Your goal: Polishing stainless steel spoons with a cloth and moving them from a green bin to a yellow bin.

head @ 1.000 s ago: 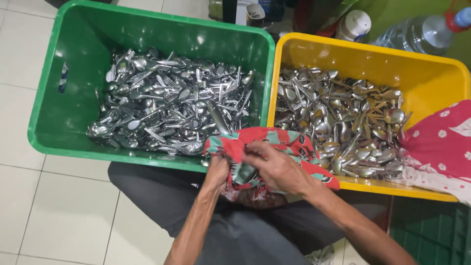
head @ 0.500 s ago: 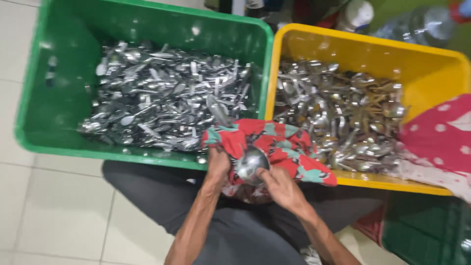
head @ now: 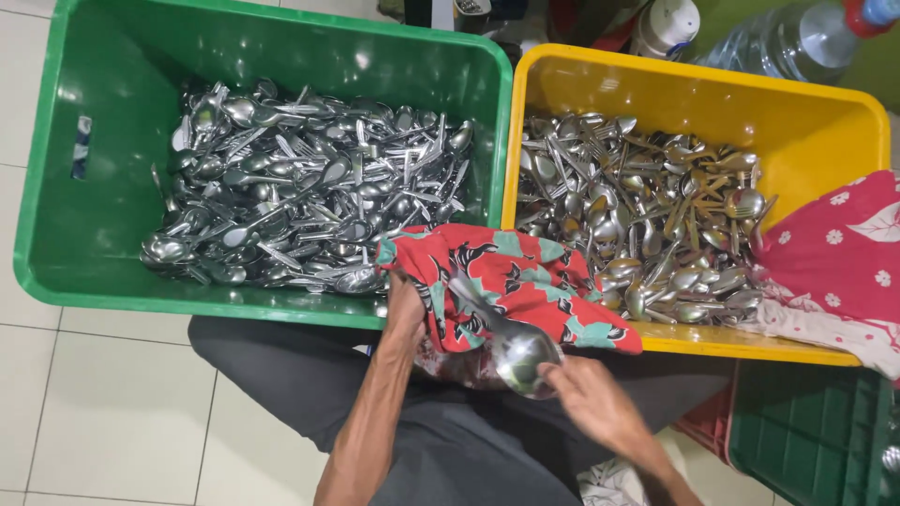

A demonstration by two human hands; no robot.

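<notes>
The right hand point(head: 591, 398) has drawn back toward the body and now pinches the bowl of a steel spoon point(head: 511, 347), which half a second ago sat cupped in the cloth and now lies largely bared, so its wiping looks nearly done. The left hand point(head: 405, 314) grips the red patterned cloth point(head: 511, 281) around the spoon's handle, forearm angled up from the lap. Beyond sit a green bin point(head: 84, 234) and a yellow bin point(head: 797, 122), both heaped with cutlery.

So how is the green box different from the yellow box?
The green box is wider than the yellow box. The green box's cutlery is plain silver; the yellow box's pile has some golden-looking pieces. A red flowered cloth hangs over the yellow box's corner, none over the green box's. Both are plastic and hold heaps of spoons and forks.
</notes>
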